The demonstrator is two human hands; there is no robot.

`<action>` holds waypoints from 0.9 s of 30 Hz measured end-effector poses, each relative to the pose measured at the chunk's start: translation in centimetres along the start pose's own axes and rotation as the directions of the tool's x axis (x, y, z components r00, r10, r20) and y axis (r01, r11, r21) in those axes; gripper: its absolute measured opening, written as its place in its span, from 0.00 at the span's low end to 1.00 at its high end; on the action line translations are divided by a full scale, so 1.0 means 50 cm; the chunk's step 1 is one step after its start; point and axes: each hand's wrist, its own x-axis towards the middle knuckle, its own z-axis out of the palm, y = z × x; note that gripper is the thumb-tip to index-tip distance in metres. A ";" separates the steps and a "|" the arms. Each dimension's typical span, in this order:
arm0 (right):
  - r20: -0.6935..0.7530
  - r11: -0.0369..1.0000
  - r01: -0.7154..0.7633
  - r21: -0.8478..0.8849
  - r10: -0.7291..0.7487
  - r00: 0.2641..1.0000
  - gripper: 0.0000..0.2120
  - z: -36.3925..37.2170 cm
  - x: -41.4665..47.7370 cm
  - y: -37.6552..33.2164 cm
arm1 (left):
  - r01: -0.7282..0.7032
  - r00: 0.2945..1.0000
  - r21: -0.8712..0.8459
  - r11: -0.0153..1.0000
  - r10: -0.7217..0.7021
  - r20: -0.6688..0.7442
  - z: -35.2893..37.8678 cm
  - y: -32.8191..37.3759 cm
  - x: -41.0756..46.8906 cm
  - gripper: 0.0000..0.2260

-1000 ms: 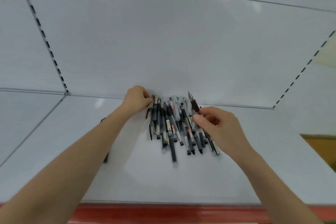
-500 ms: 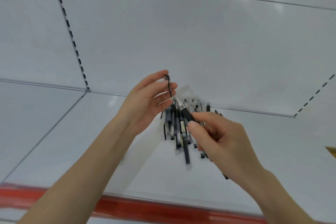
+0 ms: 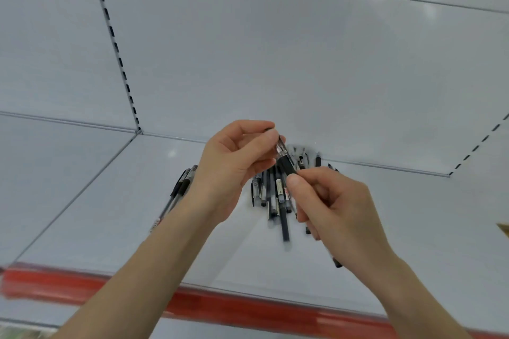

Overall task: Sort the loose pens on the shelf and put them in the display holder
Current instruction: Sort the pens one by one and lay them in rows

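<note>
Two bare hands have lifted off the white shelf (image 3: 82, 228) since a second ago. The left hand (image 3: 231, 165) and right hand (image 3: 330, 206) hover above the pen pile (image 3: 275, 195) by the back wall, both pinching one black-gripped pen (image 3: 285, 162). It is singled out, and sorting has likely barely begun. Some separate pens (image 3: 180, 187) lie left, partly behind the wrist. No display holder shows.
</note>
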 end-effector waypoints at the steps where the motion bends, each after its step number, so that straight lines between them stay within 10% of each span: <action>1: -0.008 1.000 -0.002 0.009 0.002 1.000 0.11 0.001 -0.001 0.002 | -0.008 1.000 -0.004 1.000 0.008 -0.007 0.001 -0.001 -0.004 0.04; 16: 0.145 0.979 -0.095 -0.178 0.122 0.982 0.12 -0.001 0.057 0.049 | 0.032 0.977 0.253 0.967 0.024 -0.214 -0.079 -0.012 0.017 0.05; 21: 0.107 0.866 -0.084 -0.492 0.156 0.982 0.08 0.000 0.101 0.120 | 0.091 0.953 0.842 0.533 0.199 -0.229 -0.178 -0.032 0.060 0.06; 27: 0.116 0.709 -0.067 -0.702 0.207 0.971 0.15 0.029 0.146 0.141 | 0.184 0.953 0.948 0.259 0.190 -0.237 -0.219 -0.055 0.080 0.10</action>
